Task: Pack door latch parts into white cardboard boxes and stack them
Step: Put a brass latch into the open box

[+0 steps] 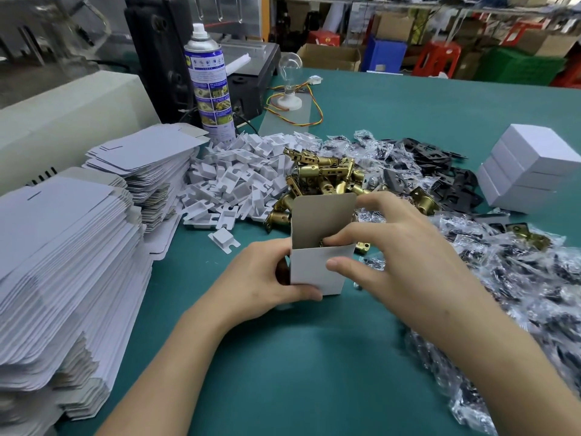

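Note:
A small white cardboard box (317, 272) stands upright on the green table (298, 357), its top flap raised. My left hand (267, 278) grips its left side and lower front corner. My right hand (399, 256) reaches over the box's open top, fingers curled into the opening and thumb on the front wall; a brass part shows just inside. Behind the box lies a heap of brass latch bodies (327, 177). White plastic inserts (239, 174) are piled to its left. Closed white boxes (528, 171) are stacked at the right.
Tall stacks of flat box blanks (63, 262) fill the left side. Small clear bags of dark hardware (518, 272) and black plates (440, 171) spread along the right. A spray can (210, 86), a bulb on a wired socket (289, 80) and a black machine (163, 51) stand at the back.

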Demonstrator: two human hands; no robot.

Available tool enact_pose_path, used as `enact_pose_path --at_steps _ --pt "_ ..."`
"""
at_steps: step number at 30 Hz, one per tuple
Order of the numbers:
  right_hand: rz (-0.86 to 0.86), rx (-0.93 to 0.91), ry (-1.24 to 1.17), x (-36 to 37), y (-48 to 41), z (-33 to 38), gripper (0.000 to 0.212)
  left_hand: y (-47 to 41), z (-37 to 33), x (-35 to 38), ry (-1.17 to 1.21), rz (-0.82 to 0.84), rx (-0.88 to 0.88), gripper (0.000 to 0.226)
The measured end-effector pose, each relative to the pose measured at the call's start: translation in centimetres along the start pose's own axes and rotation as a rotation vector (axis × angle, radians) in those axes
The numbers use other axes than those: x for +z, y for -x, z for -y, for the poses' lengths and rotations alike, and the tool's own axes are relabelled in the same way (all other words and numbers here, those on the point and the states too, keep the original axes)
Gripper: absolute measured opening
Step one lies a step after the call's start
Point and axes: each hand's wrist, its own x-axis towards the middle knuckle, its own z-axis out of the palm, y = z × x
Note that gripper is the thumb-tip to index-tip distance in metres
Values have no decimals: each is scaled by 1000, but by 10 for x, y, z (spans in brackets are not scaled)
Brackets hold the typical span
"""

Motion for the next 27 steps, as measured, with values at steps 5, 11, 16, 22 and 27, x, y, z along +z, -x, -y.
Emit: enact_pose_path --at_steps 5,11,16,22,27 --pt "-29 15 -61 5 1 -4 28 4 0 -13 35 12 4 53" --pt "-149 -20 -211 20 0 -6 26 3 0 -35 168 -494 -27 36" --pt "-264 -83 -279 34 -5 -10 28 6 15 -48 -320 -673 -149 15" --pt "-382 -100 -390 56 0 -18 29 10 23 -49 -497 -551 -300 52" --pt "-383 -109 -382 63 8 -19 29 11 23 -51 -538 -543 -402 42"
